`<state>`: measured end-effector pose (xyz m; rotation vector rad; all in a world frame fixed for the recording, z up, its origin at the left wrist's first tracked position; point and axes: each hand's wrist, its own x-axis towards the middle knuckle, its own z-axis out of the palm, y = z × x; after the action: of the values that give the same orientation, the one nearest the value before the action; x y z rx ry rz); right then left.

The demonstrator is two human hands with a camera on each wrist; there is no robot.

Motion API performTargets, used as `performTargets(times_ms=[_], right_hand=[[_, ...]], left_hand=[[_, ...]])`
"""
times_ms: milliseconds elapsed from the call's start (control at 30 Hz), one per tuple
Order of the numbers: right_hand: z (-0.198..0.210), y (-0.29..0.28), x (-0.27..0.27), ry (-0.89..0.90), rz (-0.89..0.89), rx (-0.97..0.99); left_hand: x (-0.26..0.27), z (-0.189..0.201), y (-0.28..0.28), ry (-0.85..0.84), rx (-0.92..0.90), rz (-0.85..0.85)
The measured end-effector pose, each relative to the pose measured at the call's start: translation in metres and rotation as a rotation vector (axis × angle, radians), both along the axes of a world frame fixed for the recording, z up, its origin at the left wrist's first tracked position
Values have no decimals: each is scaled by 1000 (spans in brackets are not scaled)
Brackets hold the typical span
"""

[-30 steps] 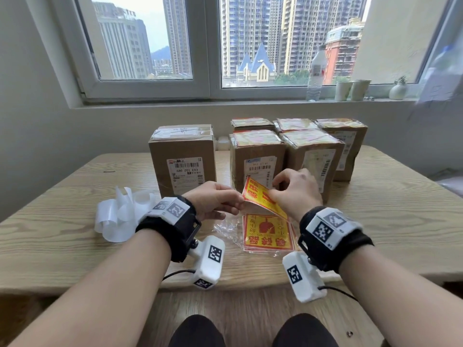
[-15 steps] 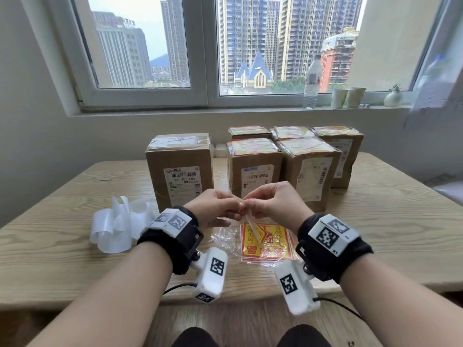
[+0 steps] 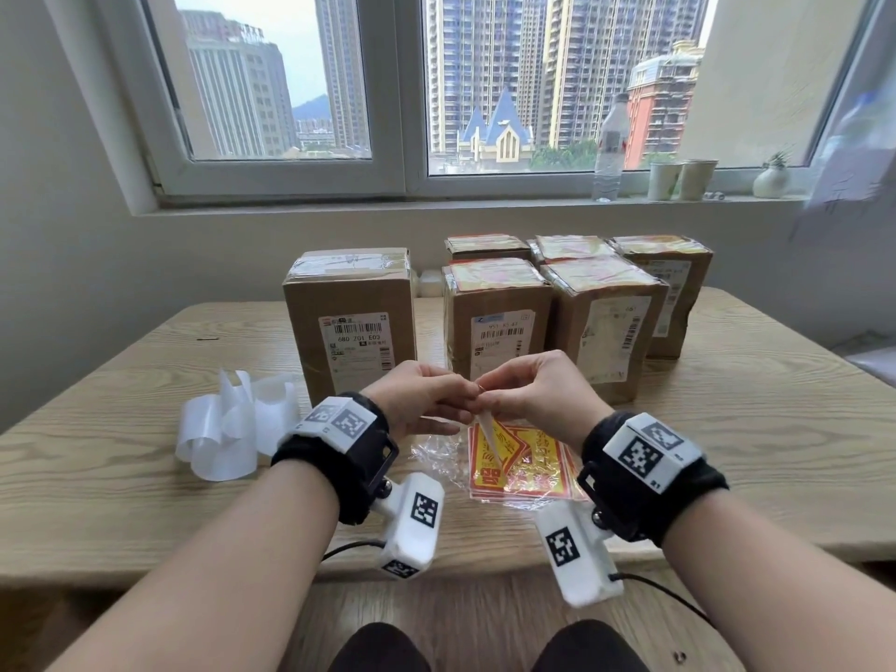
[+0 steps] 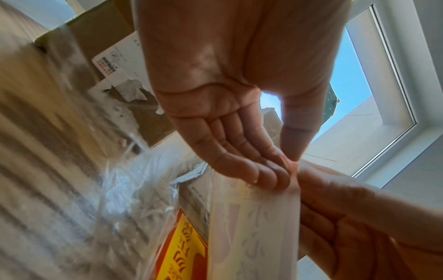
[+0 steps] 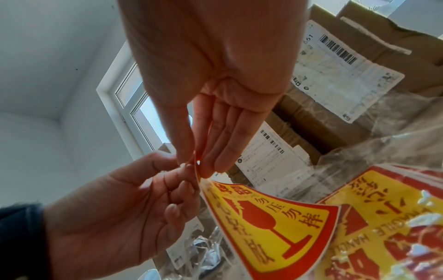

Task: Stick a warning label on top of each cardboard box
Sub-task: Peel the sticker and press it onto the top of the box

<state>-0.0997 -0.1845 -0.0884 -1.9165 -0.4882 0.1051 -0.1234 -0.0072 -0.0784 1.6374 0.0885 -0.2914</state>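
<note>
I pinch one corner of a warning label [image 5: 268, 223] between my left hand [image 3: 422, 400] and right hand [image 3: 538, 395], fingertips meeting. Below them lies the label stack [image 3: 523, 470] on the tabletop [image 3: 751, 429]; beyond stand cardboard boxes [image 3: 351, 322].

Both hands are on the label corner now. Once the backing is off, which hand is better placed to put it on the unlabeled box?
Left, probably. The bare-topped box stands on the left, just beyond the left hand; the right hand would have to cross over. Both pinch the label now.
</note>
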Motion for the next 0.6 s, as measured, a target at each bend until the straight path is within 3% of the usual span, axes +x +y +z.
performTargets(times_ms=[600], right_hand=[[-7,-1,6,1,40,-15]], left_hand=[[-1,-2,-2,28,-8,39]])
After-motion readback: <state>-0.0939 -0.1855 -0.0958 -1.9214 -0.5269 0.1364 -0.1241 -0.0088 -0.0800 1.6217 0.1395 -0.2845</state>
